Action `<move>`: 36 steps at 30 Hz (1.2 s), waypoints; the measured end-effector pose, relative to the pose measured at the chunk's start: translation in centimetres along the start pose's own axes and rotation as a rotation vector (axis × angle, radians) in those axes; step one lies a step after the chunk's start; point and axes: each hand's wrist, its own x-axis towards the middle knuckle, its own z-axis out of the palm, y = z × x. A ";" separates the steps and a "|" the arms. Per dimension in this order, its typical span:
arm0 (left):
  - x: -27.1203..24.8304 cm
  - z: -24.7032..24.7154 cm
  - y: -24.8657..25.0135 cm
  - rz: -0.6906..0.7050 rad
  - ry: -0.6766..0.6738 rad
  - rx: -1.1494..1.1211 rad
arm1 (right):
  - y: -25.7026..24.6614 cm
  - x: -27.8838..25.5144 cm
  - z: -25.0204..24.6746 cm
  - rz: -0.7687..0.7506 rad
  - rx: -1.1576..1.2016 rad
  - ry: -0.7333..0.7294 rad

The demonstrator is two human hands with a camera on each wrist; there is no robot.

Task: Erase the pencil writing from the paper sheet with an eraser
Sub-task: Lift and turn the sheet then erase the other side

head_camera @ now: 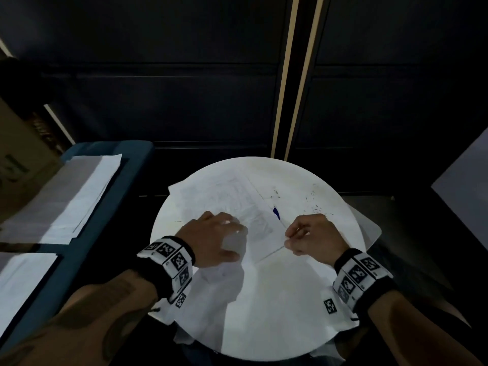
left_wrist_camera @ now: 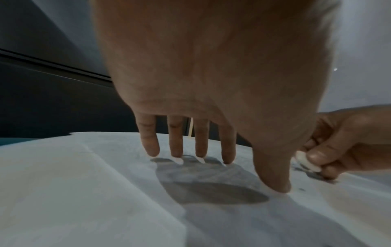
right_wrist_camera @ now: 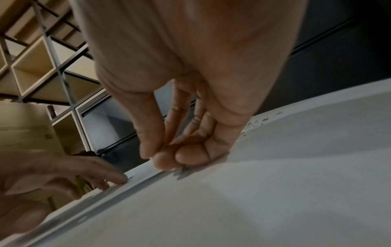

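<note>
A white paper sheet with faint pencil writing lies on the round white table. My left hand presses down on it with straight, spread fingers; in the left wrist view the fingertips and thumb touch the paper. My right hand is at the sheet's right edge, its fingers curled. It pinches a small white eraser between thumb and fingers, low against the sheet. In the right wrist view the pinching fingers hide the eraser.
Dark eraser crumbs are scattered on the table beyond my right hand. Something blue pokes out at the sheet's edge. Stacks of paper lie on a teal bench to the left, beside a cardboard box. A dark wall stands behind.
</note>
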 end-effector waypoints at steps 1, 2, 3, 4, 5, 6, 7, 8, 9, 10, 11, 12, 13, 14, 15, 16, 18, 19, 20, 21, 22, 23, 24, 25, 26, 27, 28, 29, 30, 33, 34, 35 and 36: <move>0.0 0.1 0.2 0.019 0.009 -0.024 | 0.1 0.0 0.0 0.009 0.028 -0.008; -0.1 0.0 0.3 0.029 0.017 -0.049 | 0.1 0.0 0.0 0.012 0.047 -0.015; -0.1 0.0 0.3 0.034 0.031 -0.055 | 0.1 0.0 0.2 0.005 0.043 -0.015; 0.1 -0.1 0.4 0.038 0.049 -0.041 | 0.0 0.1 0.3 -0.011 0.017 -0.009; 0.4 0.0 0.4 0.052 0.059 -0.014 | -0.1 0.3 0.5 -0.036 -0.028 0.004; 0.8 0.2 0.6 0.075 0.050 0.015 | -0.1 0.5 0.6 -0.068 -0.092 0.018; 1.3 0.4 0.7 0.099 0.016 0.035 | -0.2 0.7 0.7 -0.099 -0.167 0.026; 1.6 0.6 1.0 0.111 -0.033 0.042 | -0.3 1.0 0.8 -0.117 -0.232 0.023; 1.9 0.9 1.3 0.111 -0.076 0.045 | -0.4 1.2 0.9 -0.117 -0.274 0.015; 2.1 0.9 1.6 0.106 -0.096 0.055 | -0.5 1.4 1.1 -0.106 -0.305 0.011; 2.3 0.9 1.9 0.100 -0.091 0.077 | -0.7 1.5 1.2 -0.088 -0.341 0.010; 2.4 0.7 2.2 0.093 -0.077 0.109 | -1.1 1.6 1.3 -0.075 -0.375 0.011; 2.5 0.4 2.4 0.088 -0.063 0.141 | -1.4 1.7 1.3 -0.070 -0.404 0.021; 2.7 0.2 2.6 0.086 -0.052 0.166 | -1.5 1.8 1.3 -0.073 -0.430 0.032; 3.0 0.1 2.9 0.087 -0.040 0.185 | -1.7 1.8 1.4 -0.082 -0.445 0.031; 3.3 0.1 3.0 0.095 -0.040 0.198 | -1.9 1.7 1.6 -0.099 -0.459 0.012; 3.8 0.0 3.3 0.106 -0.078 0.203 | -2.2 1.2 2.7 -0.160 -0.498 -0.069; 4.0 0.0 3.3 0.105 -0.105 0.191 | -2.4 0.8 3.3 -0.182 -0.528 -0.115; 4.1 0.0 3.4 0.102 -0.127 0.179 | -2.6 0.5 3.7 -0.197 -0.547 -0.140; 4.2 0.1 3.4 0.101 -0.140 0.174 | -2.7 0.4 3.8 -0.195 -0.546 -0.146; 4.3 0.2 3.5 0.101 -0.143 0.179 | -2.6 0.7 3.5 -0.177 -0.526 -0.128; 4.3 0.2 3.4 0.102 -0.141 0.187 | -2.3 1.4 3.0 -0.142 -0.499 -0.088; 4.4 0.4 3.4 0.101 -0.139 0.189 | -2.0 2.1 2.4 -0.090 -0.477 -0.032; 4.6 0.5 3.3 0.097 -0.136 0.179 | -1.9 2.7 1.8 -0.045 -0.460 0.022; 4.8 0.8 3.2 0.093 -0.130 0.168 | -1.8 2.9 1.5 -0.031 -0.448 0.062; 4.9 0.9 3.2 0.094 -0.121 0.164 | -1.8 2.9 1.7 -0.039 -0.447 0.080; 4.9 1.0 3.2 0.098 -0.113 0.168 | -2.1 2.5 2.3 -0.058 -0.448 0.065; 5.0 1.0 3.2 0.102 -0.110 0.173 | -2.5 1.7 3.2 -0.076 -0.449 0.022; 5.0 1.0 3.2 0.103 -0.109 0.174 | -2.9 0.9 4.1 -0.098 -0.444 -0.038; 5.1 0.8 3.1 0.112 -0.116 0.168 | -3.0 1.0 3.8 -0.085 -0.496 -0.075; 5.1 0.8 3.1 0.117 -0.121 0.163 | -2.7 1.9 2.8 -0.050 -0.489 -0.007; 5.2 0.8 3.0 0.117 -0.126 0.153 | -2.4 2.7 1.8 -0.011 -0.488 0.063; 5.3 0.8 2.9 0.115 -0.131 0.144 | -2.2 3.1 1.1 -0.003 -0.501 0.110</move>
